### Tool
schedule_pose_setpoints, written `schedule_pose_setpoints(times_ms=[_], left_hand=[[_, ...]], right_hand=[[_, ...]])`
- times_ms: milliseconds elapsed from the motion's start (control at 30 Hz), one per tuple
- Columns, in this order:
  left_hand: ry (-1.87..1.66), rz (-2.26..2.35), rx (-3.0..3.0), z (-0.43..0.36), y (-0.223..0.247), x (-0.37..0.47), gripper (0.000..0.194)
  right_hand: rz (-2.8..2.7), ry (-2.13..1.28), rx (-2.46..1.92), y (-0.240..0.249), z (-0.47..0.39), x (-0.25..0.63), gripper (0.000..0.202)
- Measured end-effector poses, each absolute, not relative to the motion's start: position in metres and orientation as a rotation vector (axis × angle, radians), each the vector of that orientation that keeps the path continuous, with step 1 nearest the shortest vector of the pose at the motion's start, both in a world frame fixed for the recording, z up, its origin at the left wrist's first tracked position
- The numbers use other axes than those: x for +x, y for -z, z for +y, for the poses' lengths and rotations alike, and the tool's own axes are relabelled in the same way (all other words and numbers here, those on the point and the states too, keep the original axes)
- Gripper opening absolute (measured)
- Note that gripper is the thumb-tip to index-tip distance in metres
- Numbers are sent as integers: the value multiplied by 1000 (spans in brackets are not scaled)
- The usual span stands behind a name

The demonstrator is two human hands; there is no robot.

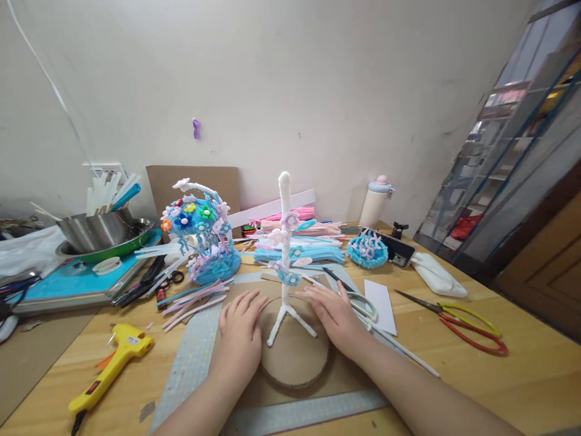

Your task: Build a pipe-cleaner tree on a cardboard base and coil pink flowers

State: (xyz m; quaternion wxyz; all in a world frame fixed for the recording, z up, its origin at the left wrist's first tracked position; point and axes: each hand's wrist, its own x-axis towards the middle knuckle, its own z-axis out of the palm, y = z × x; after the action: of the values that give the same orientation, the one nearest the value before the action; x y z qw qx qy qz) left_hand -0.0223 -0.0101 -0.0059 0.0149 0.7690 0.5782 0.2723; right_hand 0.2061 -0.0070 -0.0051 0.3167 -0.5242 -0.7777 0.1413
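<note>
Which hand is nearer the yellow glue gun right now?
Left. The left hand lies to the right of the glue gun, apart from it, at the round cardboard's left edge; the right hand is farther, near its right edge.

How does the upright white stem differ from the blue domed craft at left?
The white stem is straight, while the blue domed craft has an arched stalk. The stem stands on splayed legs, the craft on a rounded blue base. Both bear small flowers.

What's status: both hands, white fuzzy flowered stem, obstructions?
Left hand, right hand: open, either side of white fuzzy flowered stem. Stem upright on round brown cardboard disc, unheld. Yellow plastic glue gun off left, clear of hands.
</note>
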Motion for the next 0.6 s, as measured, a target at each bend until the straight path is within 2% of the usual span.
schedule_pose_setpoints(times_ms=[267,367,600], left_hand=[[-746,1766,2381,-14,3,-19,33],[-609,1705,2411,-19,6,-15,38],[-489,1671,2439,-24,13,-6,43]], right_hand=[[-2065,-403,-1316,6,-5,205,37],[-2171,-401,-1299,7,-10,201,36],[-2391,-274,-1325,7,-19,192,50]])
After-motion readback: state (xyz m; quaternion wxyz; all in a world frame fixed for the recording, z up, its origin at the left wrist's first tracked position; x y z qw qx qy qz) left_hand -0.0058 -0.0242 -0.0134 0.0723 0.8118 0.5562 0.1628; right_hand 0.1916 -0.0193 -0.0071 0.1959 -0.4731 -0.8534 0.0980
